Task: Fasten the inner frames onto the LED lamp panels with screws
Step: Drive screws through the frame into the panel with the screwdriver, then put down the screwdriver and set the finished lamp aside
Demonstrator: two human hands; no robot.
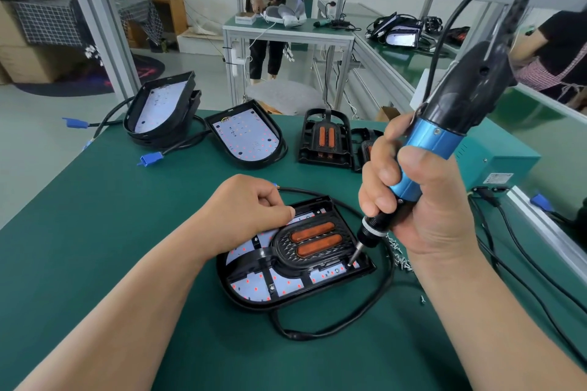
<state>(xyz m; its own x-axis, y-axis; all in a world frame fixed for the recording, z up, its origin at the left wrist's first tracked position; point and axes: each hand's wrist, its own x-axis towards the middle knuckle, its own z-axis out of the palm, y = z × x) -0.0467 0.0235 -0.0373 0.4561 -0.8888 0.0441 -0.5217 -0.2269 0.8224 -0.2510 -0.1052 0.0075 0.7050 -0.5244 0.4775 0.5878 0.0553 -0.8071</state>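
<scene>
An LED lamp panel (254, 290) in a black housing lies on the green table in front of me. A black inner frame (317, 240) with two orange inserts sits on it. My right hand (413, 200) grips a blue and black electric screwdriver (444, 124); its bit touches the frame's near right corner. My left hand (251, 209) rests on the panel's far left edge with curled fingers, thumb pressed on the frame. Loose screws (398, 252) lie to the right of the panel.
A bare LED panel (244, 135) and stacked housings (162, 108) with blue plugs lie at the back left. Spare inner frames (327, 140) lie at the back middle. A teal power box (495, 159) stands on the right. Cables (333, 324) loop around the panel. Two people stand at benches behind.
</scene>
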